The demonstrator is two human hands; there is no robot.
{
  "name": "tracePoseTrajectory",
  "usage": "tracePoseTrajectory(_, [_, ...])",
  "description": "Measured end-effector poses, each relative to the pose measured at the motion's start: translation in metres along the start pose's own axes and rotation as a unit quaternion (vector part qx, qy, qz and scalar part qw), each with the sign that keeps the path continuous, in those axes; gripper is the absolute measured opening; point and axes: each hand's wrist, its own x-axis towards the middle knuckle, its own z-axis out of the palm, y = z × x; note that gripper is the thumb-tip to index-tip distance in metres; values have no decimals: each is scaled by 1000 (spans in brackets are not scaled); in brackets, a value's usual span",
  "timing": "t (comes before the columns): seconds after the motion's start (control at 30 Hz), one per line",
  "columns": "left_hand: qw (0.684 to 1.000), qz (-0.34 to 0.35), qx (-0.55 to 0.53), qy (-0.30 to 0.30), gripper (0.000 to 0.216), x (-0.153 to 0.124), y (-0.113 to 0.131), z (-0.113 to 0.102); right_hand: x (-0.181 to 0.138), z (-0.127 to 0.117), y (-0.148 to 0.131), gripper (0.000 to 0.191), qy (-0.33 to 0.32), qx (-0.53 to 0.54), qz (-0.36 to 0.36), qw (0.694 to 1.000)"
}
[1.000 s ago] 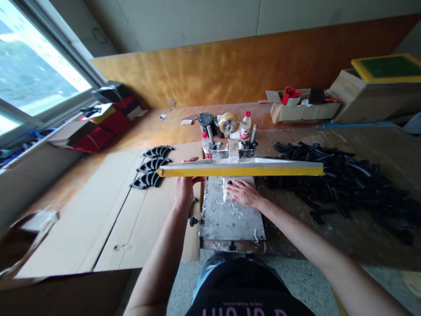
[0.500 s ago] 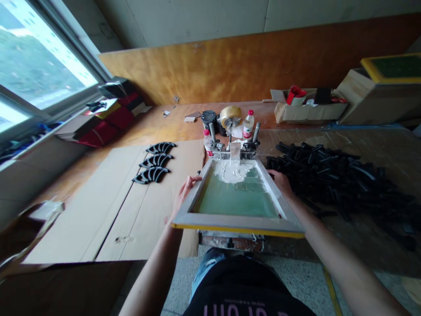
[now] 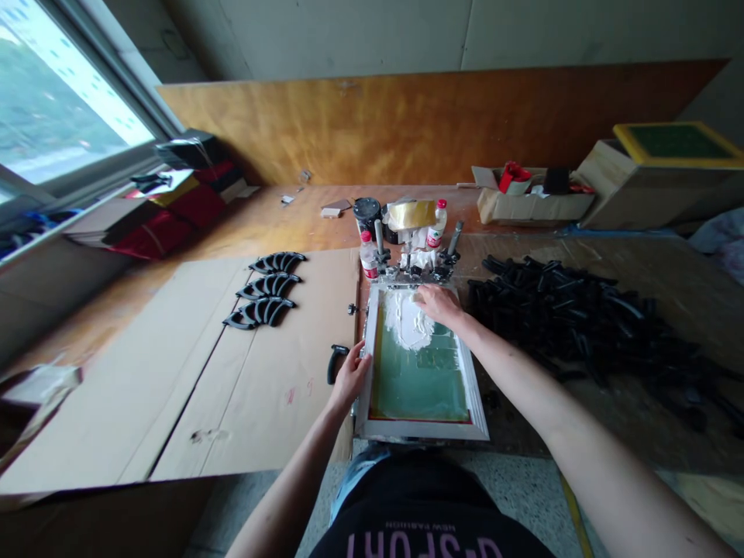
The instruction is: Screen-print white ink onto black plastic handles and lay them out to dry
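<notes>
Head view, and the action sits just below the middle of the picture: my screen frame [image 3: 421,429] lies flat, its green mesh [image 3: 415,384] facing up, white paste [image 3: 411,335] smeared across the upper part. Right hand [image 3: 440,304] is up at that paste, fingers bent close together; anything inside the grip is hidden, so I can't tell what, if anything, I've got there. Down to my left hand [image 3: 350,377], loosely curled at the frame's left edge, with a black curved piece [image 3: 335,364] right by the fingers! Am I gripping it? Can't tell from this angle. Left of centre, more curved pieces [image 3: 272,287] make three neat rows on flat cardboard [image 3: 174,349]. Over at the right, a big black heap [image 3: 563,310] sprawls. Upper centre, two red-capped bottles [image 3: 369,258] flank a yellowish roll [image 3: 414,214].
</notes>
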Motion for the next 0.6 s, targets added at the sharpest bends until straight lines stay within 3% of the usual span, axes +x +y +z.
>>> tracePoseTrajectory(0.17, [1000,-7,-12,-16,63,0,-4,0,-19,12,-6,21,11,-36,51,998])
tracePoseTrajectory(0.3, [999,-8,-17,-33,66,-1,-4,0,-48,12,-19,22,-16,-14,-94,995])
tracePoseTrajectory(0.4, [999,-5,-21,-31,66,-1,-3,1,-65,4,-16,19,-36,12,-227,973])
tracePoseTrajectory(0.47, [999,-8,-28,-27,66,-1,-3,1,-66,-2,-10,13,-39,30,-265,963])
tracePoseTrajectory(0.6, [999,-11,-39,-28,69,-1,-3,0,-56,2,-7,10,39,22,-200,979])
